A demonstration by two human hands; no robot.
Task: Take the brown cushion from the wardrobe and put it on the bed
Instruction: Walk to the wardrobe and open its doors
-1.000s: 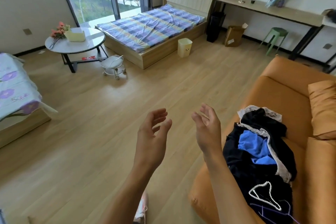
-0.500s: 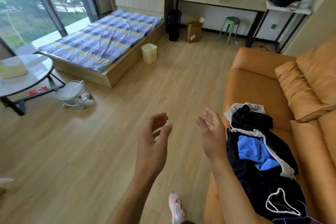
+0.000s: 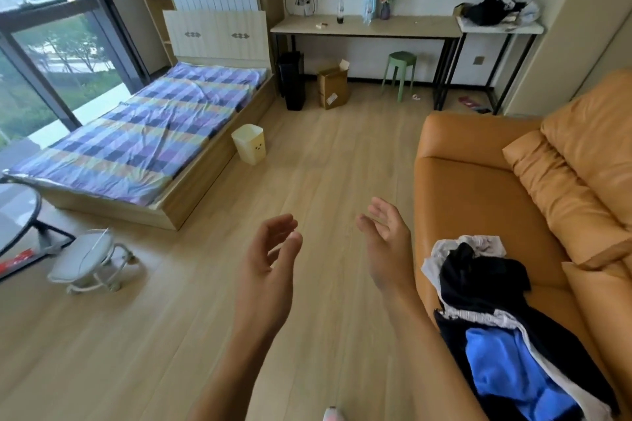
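Bit of an odd one. The bed [image 3: 143,143] is found ahead and off to the left of the left hand [image 3: 270,270], well apart. Its long axis runs from the headboard at the far end back toward the near left, and nothing is seen on its checked cover.

The sofa [image 3: 472,188] is set just right of the right hand [image 3: 386,246]. An orange-brown cushion [image 3: 561,195] is leaned on its back, further right, with its long axis running far to near along the backrest. Whether that's the one meant can't be told. It isn't in a wardrobe and no wardrobe is clearly shown, so the brown cushion is reckoned to be out of view.

A pile of clothes [image 3: 496,318] is heaped on the seat, near and right of the right wrist.

Nothing is gripped. The left hand is held up with fingers loosely curled, the right with fingers relaxed, palms turned inward. The left is nearer the bed. Probably the wardrobe has to be found first.
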